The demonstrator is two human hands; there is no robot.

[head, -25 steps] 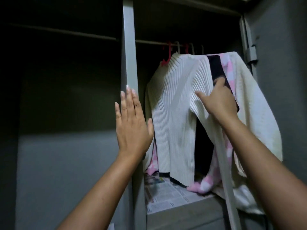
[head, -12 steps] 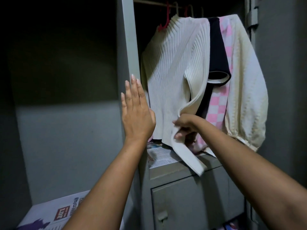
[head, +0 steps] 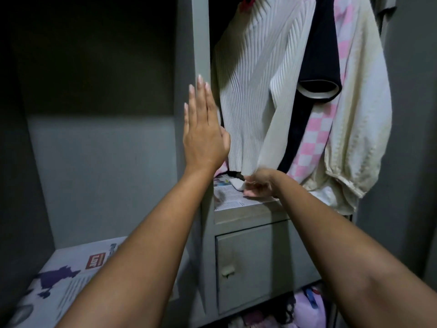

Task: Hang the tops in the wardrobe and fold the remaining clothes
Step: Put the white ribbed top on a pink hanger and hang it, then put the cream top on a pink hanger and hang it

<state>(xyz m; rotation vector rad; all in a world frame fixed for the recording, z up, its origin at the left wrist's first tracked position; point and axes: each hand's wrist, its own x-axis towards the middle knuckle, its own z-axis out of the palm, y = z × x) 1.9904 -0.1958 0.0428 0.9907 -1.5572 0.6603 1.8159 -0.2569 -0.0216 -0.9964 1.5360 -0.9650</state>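
Observation:
Several tops hang in the right bay of the grey wardrobe (head: 201,43): a white ribbed sweater (head: 250,74) on a red hanger, a black top (head: 319,55), a pink-and-white checked top (head: 314,143) and a cream blouse (head: 364,110). My left hand (head: 203,131) is flat, fingers straight, pressed against the wardrobe's centre post. My right hand (head: 260,185) is low, at the shelf under the clothes, and pinches the cuff end of the white sweater's sleeve.
A newspaper-lined shelf (head: 236,197) sits under the hanging tops, above a small cupboard door (head: 250,263) with a knob. The left bay holds a newspaper-lined shelf (head: 71,275). More clothes (head: 305,306) lie at the bottom right.
My right hand slid from the sweater's shoulder area down along the sleeve to its cuff at the shelf. The view tipped downward. My left hand stayed on the post.

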